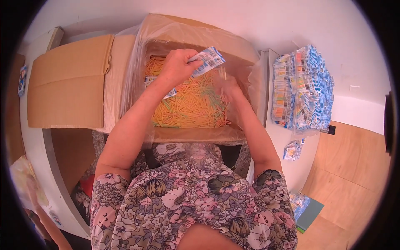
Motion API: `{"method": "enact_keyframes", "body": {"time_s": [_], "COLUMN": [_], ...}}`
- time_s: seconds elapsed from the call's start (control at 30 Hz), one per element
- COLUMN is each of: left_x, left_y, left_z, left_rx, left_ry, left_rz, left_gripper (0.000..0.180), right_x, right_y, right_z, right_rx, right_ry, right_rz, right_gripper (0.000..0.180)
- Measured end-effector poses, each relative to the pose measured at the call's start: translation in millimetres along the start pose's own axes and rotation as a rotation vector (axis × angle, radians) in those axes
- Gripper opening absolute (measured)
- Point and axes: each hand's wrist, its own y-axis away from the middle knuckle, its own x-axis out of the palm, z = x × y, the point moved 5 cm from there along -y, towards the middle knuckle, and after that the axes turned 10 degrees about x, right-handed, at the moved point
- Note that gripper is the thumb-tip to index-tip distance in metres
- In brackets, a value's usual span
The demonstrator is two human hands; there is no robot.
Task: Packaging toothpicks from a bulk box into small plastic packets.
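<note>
White wall (258, 21) backs an open carton (196, 135), and over it, toward one o'clock, I see a packet (211, 61) pinched between thumb and fingers of the left hand (179, 64). Blurred at three o'clock, the right hand (229, 86) has pale sticks (223, 74) at its fingertips — its grip I can't tell — beside a bed of orange and green sticks (193, 106). Farther out lie bagged packets (302, 93) at three and brown cardboard (66, 85) at nine.

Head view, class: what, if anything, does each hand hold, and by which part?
The left hand grips a packet by its left end. The blurred right hand seems to hold sticks; where is unclear.
</note>
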Motion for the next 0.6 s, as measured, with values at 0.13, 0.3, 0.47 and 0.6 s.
{"method": "enact_keyframes", "body": {"time_s": [0.13,0.3,0.47,0.6], "left_x": [-3.1,2.9,3.3,25.9], "left_y": [3.0,-2.0,4.8,16.0], "left_z": [11.7,16.2,12.7,6.2], "left_rx": [-0.013,-0.062,-0.166,-0.307], "left_ry": [0.07,0.156,0.38,0.593], "left_rz": [-0.04,0.018,0.05,0.305], "left_gripper": [0.013,0.011,0.011,0.013], "right_x": [30.4,35.9,32.5,14.4], "right_y": [-8.8,-45.5,-6.2,35.8], "right_z": [16.5,11.7,26.3,53.2], "right_rx": [0.031,0.054,0.139,-0.021], "right_ry": [-0.446,-0.534,-0.636,-0.969], "right_rz": [0.074,0.179,0.413,0.358], "right_gripper": [0.016,0.017,0.023,0.028]}}
